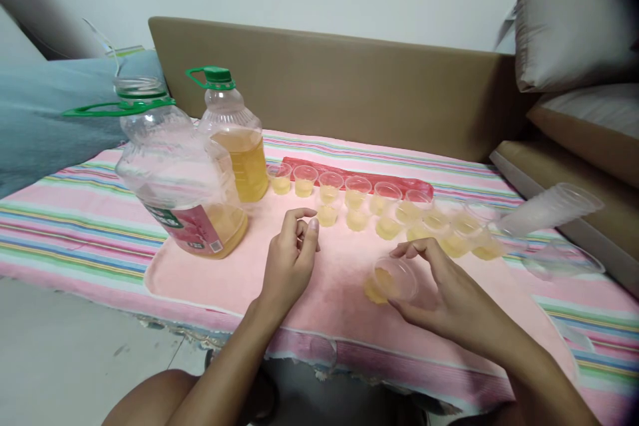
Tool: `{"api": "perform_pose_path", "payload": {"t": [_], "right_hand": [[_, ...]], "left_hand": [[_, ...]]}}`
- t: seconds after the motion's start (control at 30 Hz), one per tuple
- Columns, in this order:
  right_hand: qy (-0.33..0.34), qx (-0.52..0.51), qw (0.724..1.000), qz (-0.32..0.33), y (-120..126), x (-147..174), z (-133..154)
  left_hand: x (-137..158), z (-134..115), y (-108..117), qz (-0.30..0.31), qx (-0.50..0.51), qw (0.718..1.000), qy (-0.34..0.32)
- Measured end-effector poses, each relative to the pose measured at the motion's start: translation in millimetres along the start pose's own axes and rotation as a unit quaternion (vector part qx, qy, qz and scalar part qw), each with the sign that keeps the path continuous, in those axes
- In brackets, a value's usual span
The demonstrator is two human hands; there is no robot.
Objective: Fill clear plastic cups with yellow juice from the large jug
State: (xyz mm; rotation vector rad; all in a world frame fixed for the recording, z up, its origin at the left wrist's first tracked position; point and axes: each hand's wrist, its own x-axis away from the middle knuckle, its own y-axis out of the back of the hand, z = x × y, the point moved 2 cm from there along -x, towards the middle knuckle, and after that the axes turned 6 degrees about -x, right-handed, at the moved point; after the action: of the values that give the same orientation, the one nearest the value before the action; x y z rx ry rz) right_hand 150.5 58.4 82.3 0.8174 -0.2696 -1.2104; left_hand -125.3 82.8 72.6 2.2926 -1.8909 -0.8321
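Near the front of the pink mat, my right hand (444,286) has its thumb and fingers on either side of a clear plastic cup (402,277) with a little yellow juice in it. My left hand (292,253) is held above the mat, fingers curled in and thumb up, with nothing visible in it. Just beyond it stand rows of similar plastic cups (327,215), each part filled with yellow juice. To the left are an uncapped large juice bottle (184,166), low in juice, and a capped juice bottle (244,160) with a green handle, fuller.
A stack of empty plastic cups (549,210) lies on its side at the right, by a clear lidlike piece (562,263). A red plastic wrapper (414,185) lies behind the cups. Cushions (579,33) are piled at the right, and a brown board (329,86) borders the back.
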Motion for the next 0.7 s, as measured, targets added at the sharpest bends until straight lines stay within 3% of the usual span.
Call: {"api": "perform_pose_path", "payload": {"t": [0.3,0.7], "right_hand": [[-0.002,0.006,0.999,-0.033,8,-2,-15],[0.019,-0.031,0.999,0.022,-11,0,10]], "left_hand": [[0,-1,0,0.001,0.0,1.0,-0.004],[0,-10,-2,0.0,0.002,1.0,-0.011]]}}
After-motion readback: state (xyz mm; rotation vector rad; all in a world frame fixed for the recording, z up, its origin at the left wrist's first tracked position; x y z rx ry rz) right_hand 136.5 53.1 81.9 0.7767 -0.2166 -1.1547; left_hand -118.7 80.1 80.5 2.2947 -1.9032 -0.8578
